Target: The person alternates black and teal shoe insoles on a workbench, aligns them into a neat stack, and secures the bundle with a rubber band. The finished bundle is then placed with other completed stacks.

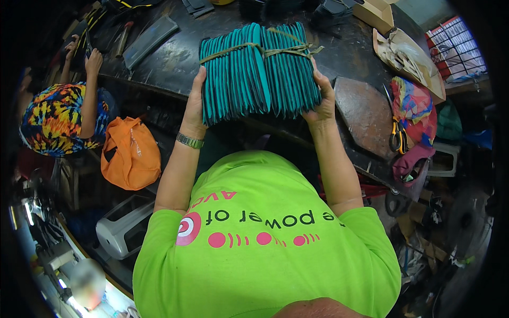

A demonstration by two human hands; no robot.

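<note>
A thick bundle of teal sole-shaped pieces (260, 71), tied across with a strip of olive cloth, stands on edge at the near rim of a dark workbench (175, 63). My left hand (195, 100) presses flat against the bundle's left side. On the opposite side my right hand (321, 98) clamps the bundle, fingers reaching up along it. A metal watch band circles my left wrist. My bright green shirt fills the lower middle of the view.
A dark brown rounded slab (366, 114) lies right of the bundle, with scissors (396, 135) and colourful cloth (413, 103) beyond. An orange bag (130, 153) hangs at left. Another person in a tie-dye top (58, 119) works at the bench's far left. A cardboard box (376, 13) sits at the back.
</note>
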